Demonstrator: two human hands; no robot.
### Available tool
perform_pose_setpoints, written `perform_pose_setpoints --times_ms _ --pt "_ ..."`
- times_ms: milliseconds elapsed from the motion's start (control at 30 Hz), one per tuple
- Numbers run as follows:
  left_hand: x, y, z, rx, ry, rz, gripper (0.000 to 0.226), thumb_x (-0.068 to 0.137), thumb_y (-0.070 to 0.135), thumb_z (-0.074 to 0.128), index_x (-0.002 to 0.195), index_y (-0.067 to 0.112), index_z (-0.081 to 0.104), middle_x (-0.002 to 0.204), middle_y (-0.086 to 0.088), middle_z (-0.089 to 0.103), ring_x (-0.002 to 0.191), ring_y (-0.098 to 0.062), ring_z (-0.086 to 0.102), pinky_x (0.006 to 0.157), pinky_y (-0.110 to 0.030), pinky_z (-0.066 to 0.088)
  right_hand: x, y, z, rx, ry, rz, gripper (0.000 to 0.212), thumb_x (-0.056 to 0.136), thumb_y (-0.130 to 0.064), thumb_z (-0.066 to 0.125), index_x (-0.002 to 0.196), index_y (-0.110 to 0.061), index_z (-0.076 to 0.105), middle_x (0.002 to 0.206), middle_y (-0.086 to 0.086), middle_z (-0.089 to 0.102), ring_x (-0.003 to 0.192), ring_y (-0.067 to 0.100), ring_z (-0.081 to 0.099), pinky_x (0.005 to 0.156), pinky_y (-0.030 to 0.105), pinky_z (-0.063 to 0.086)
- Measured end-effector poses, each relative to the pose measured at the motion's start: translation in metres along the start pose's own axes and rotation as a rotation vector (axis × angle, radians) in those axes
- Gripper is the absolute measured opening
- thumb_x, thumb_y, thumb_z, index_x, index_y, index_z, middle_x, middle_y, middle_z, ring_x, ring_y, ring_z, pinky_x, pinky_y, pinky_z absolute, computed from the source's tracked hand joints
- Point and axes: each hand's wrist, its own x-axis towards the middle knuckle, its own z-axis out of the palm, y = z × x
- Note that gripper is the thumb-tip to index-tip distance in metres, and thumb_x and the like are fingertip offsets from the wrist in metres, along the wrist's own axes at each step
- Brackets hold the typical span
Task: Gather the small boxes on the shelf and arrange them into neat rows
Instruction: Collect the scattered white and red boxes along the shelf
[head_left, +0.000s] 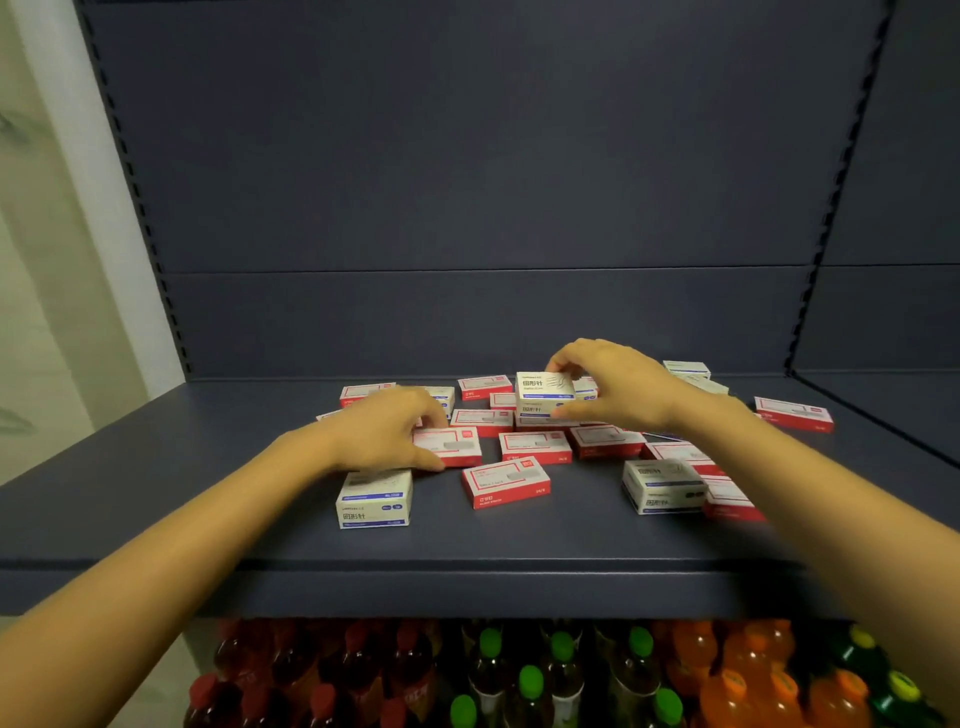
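While my right hand (615, 387) pinches a white box (544, 393), my left hand (387, 431) fingers (434, 415) hold the nearer red box (451, 447), lying sideways

white box (544, 393) in hand reads 回形针, near-left white box (374, 500) too

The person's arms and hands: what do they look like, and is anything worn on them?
Both forearms are bare up to the picture's edge; no sleeve shows. The left hand and right hand carry no glove, and no ring, watch or bracelet can be seen on fingers or wrists. The nails look short and unpainted, though the picture is too soft to be sure.
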Motion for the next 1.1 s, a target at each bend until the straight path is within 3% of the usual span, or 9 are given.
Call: perform_pose_setpoints --times_ms 133,267,500,867,1100 --pt "0.001 0.003 -0.017 0.072 0.178 0.063 0.046 0.08 0.041 0.064 0.119 0.02 0.053 0.119 0.001 0.055 0.102 -0.011 0.047 0.089 -0.029 0.042 -0.017 0.006 -0.004 -0.023 0.037 0.04 0.044 0.079 -0.04 0.067 0.118 -0.026 0.05 0.123 -0.005 0.056 0.097 0.004 0.045 0.085 0.029 0.044" --pt "0.012 0.021 -0.021 0.007 0.235 0.131 0.046 0.077 0.043 0.066 0.115 0.02 0.056 0.115 0.001 0.057 0.102 -0.013 0.051 0.091 -0.034 0.045 -0.044 0.019 -0.014 -0.035 0.082 0.091 0.043 0.079 -0.041 0.067 0.116 -0.027 0.05 0.12 -0.007 0.057 0.095 0.004 0.044 0.078 0.025 0.039" --pt "0.037 0.07 -0.016 -0.036 0.29 0.235 0.043 0.076 0.038 0.069 0.112 0.02 0.058 0.112 0.0 0.058 0.093 -0.01 0.048 0.08 -0.027 0.042 -0.098 0.046 -0.04 -0.022 0.116 0.216 0.044 0.078 -0.041 0.068 0.115 -0.026 0.05 0.118 -0.007 0.057 0.1 0.011 0.051 0.079 0.03 0.044" --pt "0.084 0.215 0.004 -0.103 0.273 0.34 0.047 0.077 0.038 0.069 0.117 0.018 0.056 0.115 -0.001 0.057 0.096 -0.01 0.047 0.083 -0.027 0.043 -0.202 0.138 -0.091 -0.056 0.087 0.324 0.042 0.079 -0.041 0.067 0.115 -0.027 0.05 0.118 -0.009 0.057 0.101 0.007 0.049 0.082 0.03 0.046" --pt "0.112 0.316 0.025 -0.089 0.317 0.372 0.044 0.076 0.034 0.071 0.114 0.018 0.058 0.113 -0.002 0.059 0.098 -0.015 0.049 0.086 -0.037 0.046 -0.279 0.214 -0.121 -0.058 0.062 0.383 0.041 0.079 -0.04 0.068 0.114 -0.028 0.052 0.116 -0.01 0.056 0.103 0.009 0.05 0.085 0.034 0.045"
